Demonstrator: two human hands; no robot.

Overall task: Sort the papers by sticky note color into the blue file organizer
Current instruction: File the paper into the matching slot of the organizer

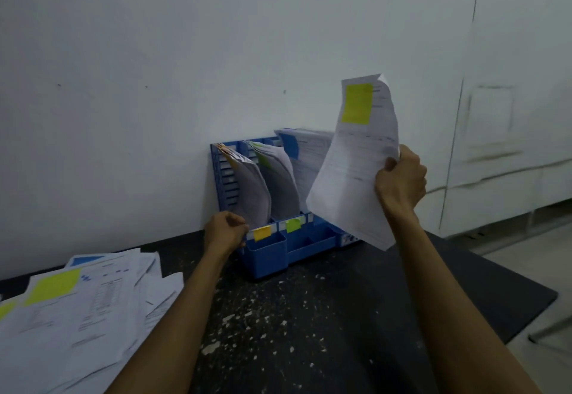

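Note:
The blue file organizer (266, 257) stands against the wall on the dark table. Its left slot holds curled papers (250, 189) above an orange tag (262, 233). The middle slot holds papers (280, 183) above a green tag (292, 225). The right slot holds papers with a blue sticky note (290, 145). My right hand (400, 181) grips a sheet (349, 173) with a yellow-green sticky note (357, 103), raised in front of the organizer's right side. My left hand (225, 229) holds the organizer's front left corner.
A loose pile of papers (74, 313) lies at the table's left, topped by a sheet with a yellow-green sticky note (52, 286); a blue note shows behind it. The speckled black table (309, 316) ends at the right (554, 294). A white wall stands behind.

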